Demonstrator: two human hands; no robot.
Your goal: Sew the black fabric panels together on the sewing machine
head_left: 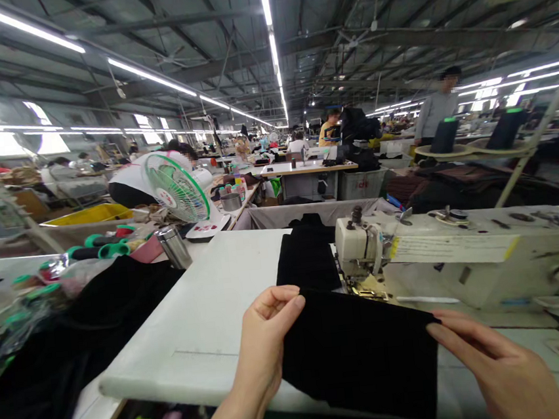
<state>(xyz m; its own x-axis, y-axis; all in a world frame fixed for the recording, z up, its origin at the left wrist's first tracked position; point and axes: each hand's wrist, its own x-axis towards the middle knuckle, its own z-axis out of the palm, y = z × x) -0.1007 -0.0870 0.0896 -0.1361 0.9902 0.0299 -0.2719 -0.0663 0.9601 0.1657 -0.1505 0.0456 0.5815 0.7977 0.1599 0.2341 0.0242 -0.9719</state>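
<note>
A black fabric piece (360,353) is stretched between my two hands in front of the sewing machine (362,247). My left hand (271,325) pinches its upper left corner between thumb and fingers. At the upper right corner, my right hand (491,354) has the cloth pinched the same way. The fabric hangs down over the table's front edge. Behind it, more black fabric (307,259) lies on the white sewing table (209,295), left of the machine's needle area. The held piece covers part of the table and that fabric.
On the left are a steel thermos (173,247), a green-rimmed fan (178,187), thread spools (100,248) and a heap of dark cloth (88,327). Two dark thread cones (445,135) stand above the machine. Co-workers are in the background, one person (433,112) standing at right.
</note>
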